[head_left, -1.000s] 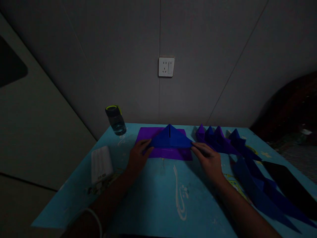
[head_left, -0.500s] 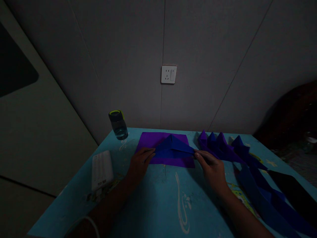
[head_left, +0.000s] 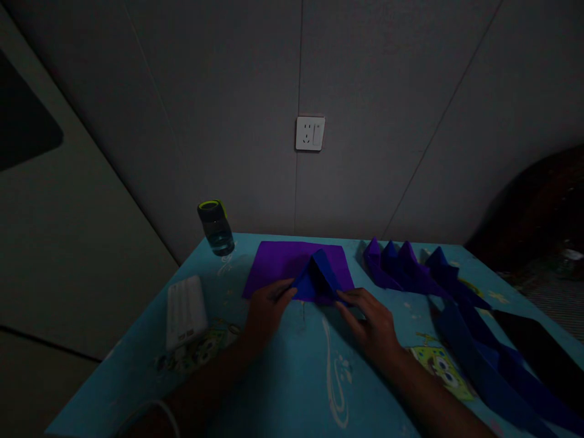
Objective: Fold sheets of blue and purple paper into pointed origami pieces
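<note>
Between my two hands is a blue folded paper (head_left: 314, 280), its middle raised to a peak with a dark hollow facing me. My left hand (head_left: 270, 304) pinches its left corner between thumb and fingers. On the opposite side, my right hand (head_left: 370, 316) grips the right corner in the same way. Beneath and behind the folded paper lies a flat purple sheet (head_left: 278, 258), partly covered by it.
Purple and blue folded paper boats (head_left: 406, 267) stand at the back right, with a larger blue paper boat (head_left: 483, 365) nearer me. A dark flat object (head_left: 542, 347) lies beside it. On the left are a water bottle (head_left: 216, 228) and a white power bank (head_left: 185, 311).
My hands have come closer together and slightly nearer to me. The blue paper between them has gone from wide and flattened to narrower, with its middle opening out.
</note>
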{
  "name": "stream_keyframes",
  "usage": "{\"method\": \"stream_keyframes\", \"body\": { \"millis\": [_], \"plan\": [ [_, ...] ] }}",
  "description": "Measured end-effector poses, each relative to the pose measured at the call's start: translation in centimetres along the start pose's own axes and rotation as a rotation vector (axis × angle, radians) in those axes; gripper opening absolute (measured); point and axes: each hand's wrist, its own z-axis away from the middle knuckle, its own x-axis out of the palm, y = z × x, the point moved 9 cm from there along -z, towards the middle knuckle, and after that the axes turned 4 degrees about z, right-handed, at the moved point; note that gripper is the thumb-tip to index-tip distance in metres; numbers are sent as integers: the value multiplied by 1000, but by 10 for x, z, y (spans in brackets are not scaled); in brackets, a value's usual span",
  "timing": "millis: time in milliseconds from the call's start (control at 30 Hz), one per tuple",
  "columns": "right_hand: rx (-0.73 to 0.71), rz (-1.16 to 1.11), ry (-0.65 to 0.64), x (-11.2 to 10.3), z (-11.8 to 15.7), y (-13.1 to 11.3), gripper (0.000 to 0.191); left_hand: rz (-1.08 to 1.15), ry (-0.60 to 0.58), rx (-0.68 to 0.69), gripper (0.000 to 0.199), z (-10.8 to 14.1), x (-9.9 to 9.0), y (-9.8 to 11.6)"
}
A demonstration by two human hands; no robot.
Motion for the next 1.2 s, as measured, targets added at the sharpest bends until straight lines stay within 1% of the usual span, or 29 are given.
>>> {"method": "stream_keyframes", "body": {
  "millis": [133,200,300,400,500,567,667,733,800,900,1000,1067,1133,1200],
  "plan": [
    [-78,-1,-10,12,0,-17,27,222,-50,-82,26,10,20,0],
    [-75,15,-18,18,0,-21,28,296,-103,-106,27,14,31,2],
    [-64,44,-40,26,-1,-25,27,399,-212,-127,30,20,46,3],
    [-73,47,-42,28,-1,-28,28,506,-264,-154,30,24,53,0],
    [-91,37,-30,27,-1,-30,33,576,-286,-187,28,28,56,-6],
    [-102,40,-35,26,-1,-31,35,575,-288,-185,26,29,57,-8],
    [-100,-3,-89,28,-1,-30,37,524,-291,-147,22,28,56,-7],
    [-83,-90,-141,29,-2,-30,41,511,-279,-143,22,25,55,-8],
    [-6,-203,-173,29,-2,-25,43,493,-247,-161,24,22,51,-9],
    [209,-342,-180,32,1,-9,41,365,-172,-160,26,20,42,-8],
    [358,-445,-177,40,8,0,44,114,-73,-59,21,20,28,2],
    [414,-535,-166,47,12,1,51,-54,-45,64,18,21,24,12],
    [474,-645,-133,54,16,2,59,-174,-83,233,23,24,27,23],
    [552,-755,-81,59,19,4,60,-266,-153,391,34,30,35,32]
  ]
}}
